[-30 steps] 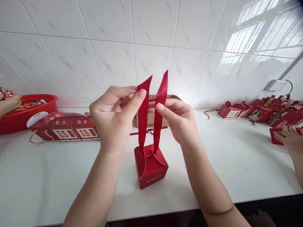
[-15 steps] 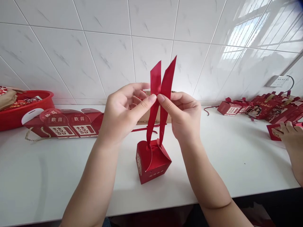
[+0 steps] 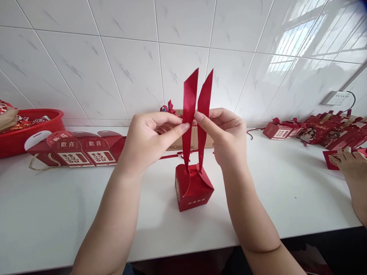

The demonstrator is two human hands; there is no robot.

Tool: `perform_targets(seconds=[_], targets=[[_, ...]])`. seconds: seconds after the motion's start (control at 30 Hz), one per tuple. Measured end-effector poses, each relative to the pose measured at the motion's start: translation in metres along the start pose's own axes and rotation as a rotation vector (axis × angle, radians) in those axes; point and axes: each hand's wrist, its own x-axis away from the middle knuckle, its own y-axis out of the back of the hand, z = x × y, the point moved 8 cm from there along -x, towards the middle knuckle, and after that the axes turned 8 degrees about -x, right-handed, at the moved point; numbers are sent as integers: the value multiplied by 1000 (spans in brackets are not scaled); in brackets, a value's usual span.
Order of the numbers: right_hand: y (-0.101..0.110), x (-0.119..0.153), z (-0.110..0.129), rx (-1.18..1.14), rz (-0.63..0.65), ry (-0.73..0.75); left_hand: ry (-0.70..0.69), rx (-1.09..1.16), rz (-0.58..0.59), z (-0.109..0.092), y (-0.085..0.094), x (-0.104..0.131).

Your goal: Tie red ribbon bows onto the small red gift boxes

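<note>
A small red gift box (image 3: 195, 189) with pale lettering stands on the white table, its curved top flaps folded inward. A red ribbon (image 3: 190, 93) passes through the flaps, and its two ends rise above the box. My left hand (image 3: 157, 137) pinches the left end between thumb and fingers. Closed on the other end, my right hand (image 3: 225, 131) holds it at nearly the same height. Both angled ribbon tips stick up above my fingers.
Red boxes with rope handles (image 3: 77, 151) stand at left, beside a red basin (image 3: 54, 118). A cardboard box (image 3: 208, 139) is behind my hands. Finished red boxes (image 3: 279, 130) and bags (image 3: 318, 128) fill the right back. Another person's hand (image 3: 351, 160) touches a red box at right.
The gift box has shifted slightly right and away from me, and appears more upright. My hands have moved a little apart, so the ribbon ends are more widely separated.
</note>
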Motion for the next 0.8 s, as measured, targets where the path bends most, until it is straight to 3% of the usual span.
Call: perform_targets(seconds=[0.8], targets=[[-4, -2, -5, -10, 56, -36, -41, 10, -66, -1, 4, -1]])
